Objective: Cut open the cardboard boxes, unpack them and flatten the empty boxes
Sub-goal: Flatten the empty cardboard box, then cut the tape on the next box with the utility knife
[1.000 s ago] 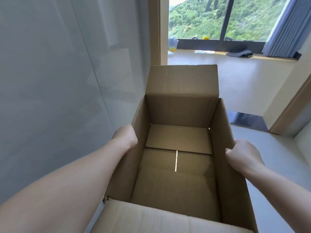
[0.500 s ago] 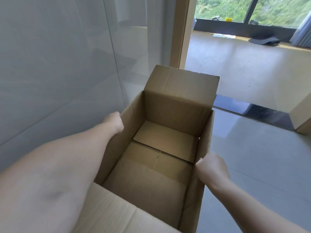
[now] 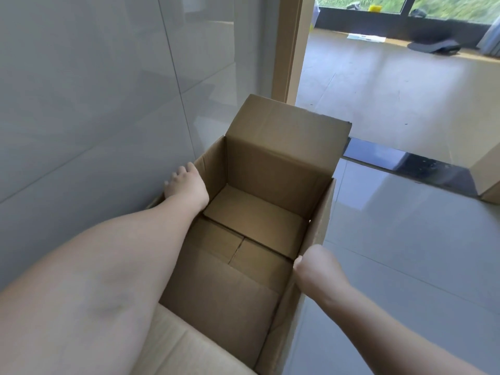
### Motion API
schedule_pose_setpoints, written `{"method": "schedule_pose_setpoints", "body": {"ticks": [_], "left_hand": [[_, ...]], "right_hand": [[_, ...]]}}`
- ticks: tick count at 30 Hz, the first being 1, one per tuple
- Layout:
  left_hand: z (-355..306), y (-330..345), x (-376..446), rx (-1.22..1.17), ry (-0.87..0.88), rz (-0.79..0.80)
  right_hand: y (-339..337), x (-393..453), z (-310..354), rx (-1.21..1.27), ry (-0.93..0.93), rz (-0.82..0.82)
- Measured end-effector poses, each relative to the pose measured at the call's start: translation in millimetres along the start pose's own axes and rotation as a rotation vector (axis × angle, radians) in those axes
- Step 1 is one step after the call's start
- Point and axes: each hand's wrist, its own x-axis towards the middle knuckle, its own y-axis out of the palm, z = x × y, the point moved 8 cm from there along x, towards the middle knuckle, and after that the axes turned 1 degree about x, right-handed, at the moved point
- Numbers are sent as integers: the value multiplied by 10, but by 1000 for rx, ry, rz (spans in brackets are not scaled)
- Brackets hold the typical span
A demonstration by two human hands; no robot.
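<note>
An open brown cardboard box (image 3: 273, 169) fills the middle of the head view. Nothing lies inside, and its bottom flaps show with a seam between them. The far top flap stands up; the near flap lies toward me at the bottom edge. My left hand (image 3: 186, 184) holds the box's left wall from outside, fingers curled over its rim and side flap. My right hand (image 3: 315, 262) grips the top edge of the right wall, thumb inside. The box is tilted and turned toward the left wall.
A glossy grey tiled wall (image 3: 94, 104) stands close on the left. A wooden door frame (image 3: 286, 50) leads to a room with a beige floor (image 3: 392, 85). Grey floor tiles (image 3: 405, 253) spread on the right. A dark threshold strip (image 3: 411, 166) crosses the doorway.
The box has swung left toward the tiled wall and sunk lower in view. My left hand's fingers have shifted along the left wall; my right hand keeps its hold.
</note>
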Motion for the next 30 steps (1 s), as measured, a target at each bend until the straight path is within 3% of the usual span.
{"method": "schedule_pose_setpoints", "body": {"ticks": [3,6,10,15,22,26,30], "left_hand": [[-102,40,-11,97,43,-58],[-594,-23,-82,46,211,-103],[-1728,-203,-356,-150,443,-95],[-3384,-345,-1195,-252,755,-16],[-5316,-704,-3373,-430,1167,99],[-5780,-859,-4952,-478,1387,168],[-5821,-799,-6620,-476,1583,246]], "right_hand": [[-72,54,28,-152,-121,27],[-237,80,-3,-201,-208,35],[-795,168,-416,-192,-129,-75],[-1867,-73,-1425,-161,56,-238],[-3525,-1625,-3294,-168,416,-561],[-4142,-2843,-4306,-237,606,-731],[-4226,-3957,-5355,-254,755,-805]]}}
